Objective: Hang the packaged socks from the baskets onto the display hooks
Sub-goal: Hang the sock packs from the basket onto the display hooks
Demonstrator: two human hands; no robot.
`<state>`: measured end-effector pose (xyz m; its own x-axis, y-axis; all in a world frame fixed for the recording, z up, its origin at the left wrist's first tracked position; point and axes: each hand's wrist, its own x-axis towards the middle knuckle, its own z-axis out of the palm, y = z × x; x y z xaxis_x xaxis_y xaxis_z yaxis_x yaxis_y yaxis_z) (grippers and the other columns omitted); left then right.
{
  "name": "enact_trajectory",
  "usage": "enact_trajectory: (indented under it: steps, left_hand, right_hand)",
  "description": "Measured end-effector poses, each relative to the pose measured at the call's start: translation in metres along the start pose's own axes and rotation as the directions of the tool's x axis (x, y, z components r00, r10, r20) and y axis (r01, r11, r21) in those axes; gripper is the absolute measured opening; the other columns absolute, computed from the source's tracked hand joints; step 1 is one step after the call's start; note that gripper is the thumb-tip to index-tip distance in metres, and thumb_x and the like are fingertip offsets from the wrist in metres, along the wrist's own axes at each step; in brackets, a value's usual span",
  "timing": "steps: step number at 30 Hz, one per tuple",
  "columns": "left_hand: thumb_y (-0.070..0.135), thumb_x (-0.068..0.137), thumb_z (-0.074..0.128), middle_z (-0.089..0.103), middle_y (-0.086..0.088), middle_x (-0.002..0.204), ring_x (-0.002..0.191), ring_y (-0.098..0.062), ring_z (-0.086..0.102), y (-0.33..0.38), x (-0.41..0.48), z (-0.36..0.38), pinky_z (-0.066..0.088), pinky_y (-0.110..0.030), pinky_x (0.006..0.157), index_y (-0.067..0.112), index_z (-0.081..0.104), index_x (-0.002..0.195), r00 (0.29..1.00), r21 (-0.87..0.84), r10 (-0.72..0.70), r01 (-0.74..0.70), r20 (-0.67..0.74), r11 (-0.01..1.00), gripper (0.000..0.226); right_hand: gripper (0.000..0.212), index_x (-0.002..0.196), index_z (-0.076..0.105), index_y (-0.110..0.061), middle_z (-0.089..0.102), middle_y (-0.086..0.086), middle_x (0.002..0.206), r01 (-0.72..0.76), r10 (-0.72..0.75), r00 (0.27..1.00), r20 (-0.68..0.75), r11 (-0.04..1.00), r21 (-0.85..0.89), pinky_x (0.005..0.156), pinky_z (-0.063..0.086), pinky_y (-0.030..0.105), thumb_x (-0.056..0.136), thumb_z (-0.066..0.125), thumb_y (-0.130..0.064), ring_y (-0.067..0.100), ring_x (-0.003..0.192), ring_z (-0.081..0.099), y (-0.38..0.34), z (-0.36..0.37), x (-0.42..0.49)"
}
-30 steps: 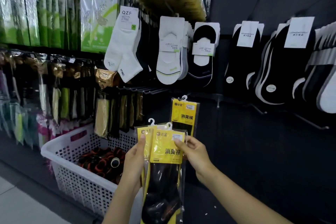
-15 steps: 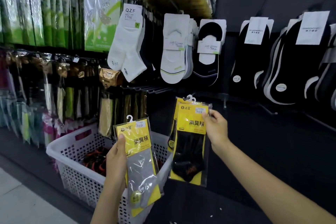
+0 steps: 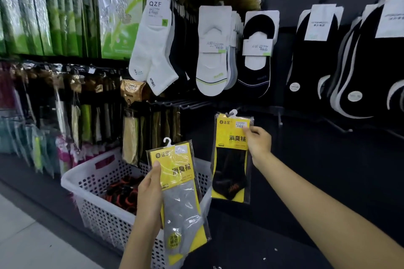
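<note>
Basket [image 3: 91, 183] sat lower left; bare hooks [image 3: 192, 105] jutted above it. Your right hand [image 3: 259, 144] pinched the black pack [image 3: 231, 159] at centre, just below them; your left hand [image 3: 150, 190] gripped the grey pack [image 3: 181, 192]. You would have done best to level the black pack's hanger [image 3: 233, 112], then slide it on squarely.

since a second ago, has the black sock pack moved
Yes: the right hand lifted the black sock pack up and right, from the white basket toward the hooks.
</note>
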<state>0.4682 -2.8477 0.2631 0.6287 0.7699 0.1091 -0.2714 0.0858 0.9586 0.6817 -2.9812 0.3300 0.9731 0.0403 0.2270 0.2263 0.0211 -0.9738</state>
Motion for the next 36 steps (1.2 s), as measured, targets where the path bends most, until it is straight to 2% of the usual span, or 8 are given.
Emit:
enact_trajectory:
  steps: [5,11,14,17,21,26,31,36]
  left_hand:
    - [0.05,0.094,0.04,0.074,0.014,0.08,0.069,0.001,0.069,-0.002,0.0,0.004,0.047,-0.01,0.049,0.027,0.07,0.09,0.999,0.003,0.028,-0.028,0.018,1.0,0.037]
    - [0.051,0.094,0.042,0.074,0.005,0.099,0.091,-0.01,0.069,-0.004,-0.003,0.01,0.052,-0.027,0.08,0.024,0.07,0.104,0.998,-0.032,0.001,0.001,0.064,1.0,0.04]
    - [0.045,0.096,0.041,0.075,0.005,0.091,0.079,-0.006,0.071,-0.004,-0.006,0.018,0.052,-0.016,0.058,0.02,0.07,0.102,0.994,-0.053,-0.002,0.008,0.109,0.999,0.039]
    - [0.042,0.097,0.041,0.075,0.005,0.087,0.075,-0.006,0.071,-0.004,-0.012,0.027,0.051,-0.014,0.052,0.018,0.07,0.101,0.988,-0.078,-0.001,0.014,0.155,0.997,0.038]
    - [0.044,0.096,0.041,0.075,0.001,0.094,0.088,-0.013,0.071,-0.003,-0.02,0.037,0.053,-0.024,0.072,0.018,0.07,0.105,0.978,-0.051,0.003,0.007,0.209,0.999,0.04]
    - [0.044,0.096,0.041,0.073,-0.007,0.1,0.096,-0.021,0.069,-0.004,-0.024,0.045,0.052,-0.039,0.09,0.017,0.07,0.107,0.964,-0.056,0.025,-0.01,0.264,0.998,0.041]
    - [0.04,0.097,0.036,0.068,0.01,0.111,0.098,-0.002,0.065,-0.011,-0.023,0.05,0.052,-0.013,0.071,0.03,0.056,0.122,0.93,-0.02,0.066,-0.063,0.362,0.998,0.033]
    - [0.038,0.1,0.031,0.057,0.011,0.123,0.104,0.001,0.057,-0.018,-0.026,0.065,0.048,-0.008,0.072,0.026,0.046,0.134,0.907,0.014,0.014,-0.022,0.421,1.0,0.039]
  right_hand:
    - [0.023,0.099,0.063,-0.011,0.061,-0.009,0.079,-0.032,0.032,0.996,-0.079,0.999,0.005,0.06,0.043,0.016,0.085,0.07,-0.028,0.005,0.072,0.057,0.016,-0.007,0.006]
    - [0.027,0.111,0.058,-0.011,0.061,0.002,0.103,-0.086,0.08,0.994,-0.075,0.993,-0.076,0.078,0.047,0.028,0.087,0.067,-0.022,0.013,0.089,0.056,0.03,-0.026,-0.019]
    - [0.025,0.112,0.058,-0.013,0.063,0.001,0.105,-0.04,0.045,0.99,0.131,0.998,-0.04,0.084,0.053,0.031,0.091,0.062,-0.025,0.015,0.094,0.061,0.025,-0.027,-0.049]
    - [0.019,0.107,0.06,-0.018,0.067,-0.003,0.102,-0.037,0.038,0.914,0.405,0.999,-0.012,0.078,0.054,0.024,0.093,0.055,-0.032,0.011,0.093,0.065,0.017,-0.024,-0.084]
    - [0.025,0.112,0.061,-0.014,0.072,0.002,0.104,-0.057,0.047,0.8,0.598,0.998,-0.002,0.083,0.056,0.026,0.092,0.06,-0.029,0.015,0.097,0.069,0.021,-0.023,-0.111]
    - [0.006,0.095,0.064,-0.011,0.075,0.0,0.089,-0.052,-0.007,0.864,0.504,0.993,0.103,0.064,0.053,0.016,0.091,0.061,-0.013,0.006,0.077,0.071,0.028,-0.034,-0.111]
    - [0.005,0.094,0.066,-0.012,0.075,0.002,0.085,-0.006,-0.048,0.962,0.269,0.98,0.197,0.064,0.057,0.021,0.09,0.063,-0.015,0.01,0.075,0.071,0.02,-0.043,-0.097]
    - [0.003,0.09,0.063,-0.017,0.073,0.002,0.088,0.029,-0.057,0.991,0.122,0.974,0.227,0.077,0.058,0.035,0.092,0.061,-0.017,0.019,0.084,0.07,0.008,-0.041,-0.077]
